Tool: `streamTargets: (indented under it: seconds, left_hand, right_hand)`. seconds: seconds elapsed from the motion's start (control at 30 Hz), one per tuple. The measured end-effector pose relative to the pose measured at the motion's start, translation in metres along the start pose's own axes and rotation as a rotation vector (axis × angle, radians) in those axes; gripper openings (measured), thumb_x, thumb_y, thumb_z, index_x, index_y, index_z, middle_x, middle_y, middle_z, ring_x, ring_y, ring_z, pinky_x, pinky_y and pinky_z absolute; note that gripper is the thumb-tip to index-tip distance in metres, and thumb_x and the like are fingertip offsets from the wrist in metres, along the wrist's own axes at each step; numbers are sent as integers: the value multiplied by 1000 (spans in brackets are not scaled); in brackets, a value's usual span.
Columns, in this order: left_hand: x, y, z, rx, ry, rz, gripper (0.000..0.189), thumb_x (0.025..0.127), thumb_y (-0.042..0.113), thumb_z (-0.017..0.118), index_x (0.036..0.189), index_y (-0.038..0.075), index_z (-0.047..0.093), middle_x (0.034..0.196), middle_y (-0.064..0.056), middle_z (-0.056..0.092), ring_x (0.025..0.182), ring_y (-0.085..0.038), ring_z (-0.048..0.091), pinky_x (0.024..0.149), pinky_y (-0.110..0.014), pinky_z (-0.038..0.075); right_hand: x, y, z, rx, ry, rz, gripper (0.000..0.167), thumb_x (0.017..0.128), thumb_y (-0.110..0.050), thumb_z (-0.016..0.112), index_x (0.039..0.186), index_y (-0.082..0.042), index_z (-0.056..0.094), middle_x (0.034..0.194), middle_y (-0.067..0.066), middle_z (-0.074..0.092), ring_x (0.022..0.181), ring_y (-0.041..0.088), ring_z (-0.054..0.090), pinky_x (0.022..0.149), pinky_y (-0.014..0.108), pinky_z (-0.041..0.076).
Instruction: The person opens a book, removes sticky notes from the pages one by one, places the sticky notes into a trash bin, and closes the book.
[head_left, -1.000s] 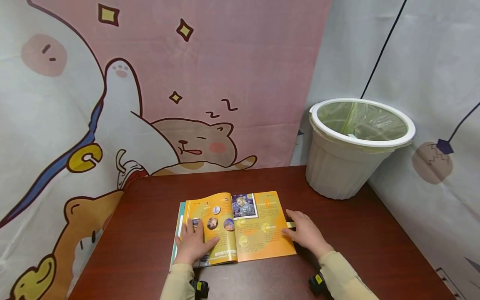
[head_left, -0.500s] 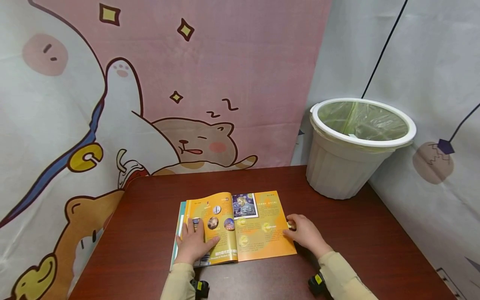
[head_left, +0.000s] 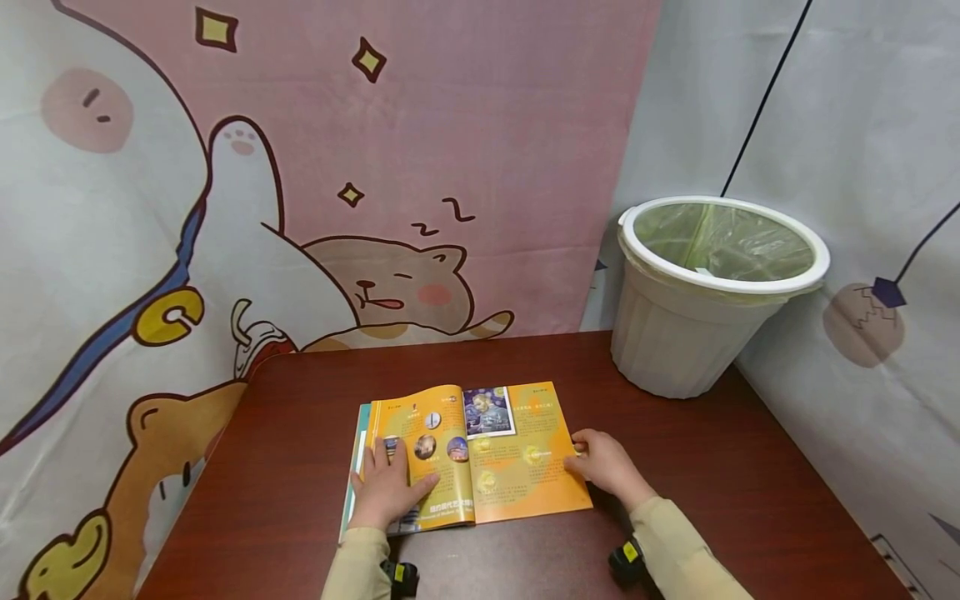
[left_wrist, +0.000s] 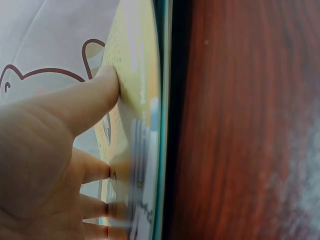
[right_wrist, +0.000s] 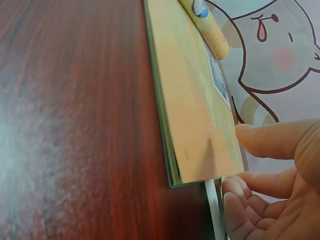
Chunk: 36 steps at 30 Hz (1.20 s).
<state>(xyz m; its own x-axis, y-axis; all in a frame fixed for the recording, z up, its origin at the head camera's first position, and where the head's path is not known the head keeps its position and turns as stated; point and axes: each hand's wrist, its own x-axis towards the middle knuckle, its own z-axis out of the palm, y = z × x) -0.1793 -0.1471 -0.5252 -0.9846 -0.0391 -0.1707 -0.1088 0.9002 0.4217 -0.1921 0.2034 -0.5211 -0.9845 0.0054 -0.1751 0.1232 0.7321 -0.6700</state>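
A magazine (head_left: 517,487) with orange pages lies open on the table, pictures on both pages. My left hand (head_left: 384,492) rests on its left page, fingers spread and thumb toward the spine. In the left wrist view, the thumb (left_wrist: 100,92) and fingertips press that page (left_wrist: 135,100). At the right page's outer edge is my right hand (head_left: 609,465), its thumb at the edge. A narrow pale strip (right_wrist: 215,207) sticks out from that edge; curled fingers (right_wrist: 235,192) lie right beside it, apart from the thumb. I cannot tell whether they hold it.
A white bin (head_left: 667,333) with a thin plastic liner stands at the back right of the dark red-brown table (head_left: 315,375). A cartoon-printed cloth (head_left: 510,167) hangs behind the table.
My right hand's index finger has curled in, covering most of the pale strip that showed between thumb and finger. The left hand and magazine stay in place.
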Motion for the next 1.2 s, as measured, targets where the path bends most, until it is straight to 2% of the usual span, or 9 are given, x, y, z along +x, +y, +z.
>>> streamTargets:
  seconds: [0.17,0.3,0.73,0.93,1.0,1.07,1.13,1.2]
  left_hand:
    - [1,-1,1,4,-1,-4,98,84,61,68,150,-3,36,156,-36,13,143,-57,6,104,-78,7]
    - [1,-2,2,9,1,-1,98,83,61,68,150,-3,36,156,-37,14,142,-57,6,104,-78,7]
    - [1,-2,2,-13,0,4,99,83,62,68,150,-3,36,156,-37,13,142,-58,6,104,-78,7]
    - [0,0,-3,-39,-4,16,97,85,61,67,150,-4,37,155,-38,15,142,-58,9,102,-79,8]
    - [-2,3,-6,-46,18,38,93,85,58,68,148,-6,40,153,-39,20,141,-58,14,101,-80,11]
    - [-6,9,-8,-44,60,86,88,86,54,70,145,-7,43,150,-38,27,140,-56,21,101,-80,15]
    - [-11,18,-10,-41,113,160,81,87,48,72,142,-7,47,147,-37,34,139,-54,26,102,-77,20]
    - [-18,31,-9,-40,169,268,75,88,43,73,139,-8,50,145,-36,39,137,-52,32,104,-72,24]
  right_hand:
    - [3,-1,1,84,-6,54,48,86,-12,76,124,11,58,106,15,65,90,24,62,77,39,56]
    - [3,-1,1,149,8,50,43,88,-10,73,121,12,58,103,14,65,90,25,62,77,39,56]
    - [3,-11,3,299,9,25,26,97,-8,63,114,10,58,91,12,65,70,18,62,62,34,56]
    - [3,-17,3,360,1,17,22,99,-9,59,112,9,58,83,10,65,63,19,63,55,34,54]
    - [3,-19,2,380,0,17,22,99,-9,58,112,9,58,82,10,66,62,20,64,55,34,54]
    - [4,-20,1,401,-5,21,21,99,-8,58,113,8,58,82,10,66,63,21,65,55,34,55]
    - [4,-22,0,412,-8,16,21,100,-8,58,113,8,58,81,9,67,63,21,65,56,34,55]
    - [3,-24,-3,415,-14,0,20,100,-8,57,113,8,58,81,10,67,64,22,66,57,34,55]
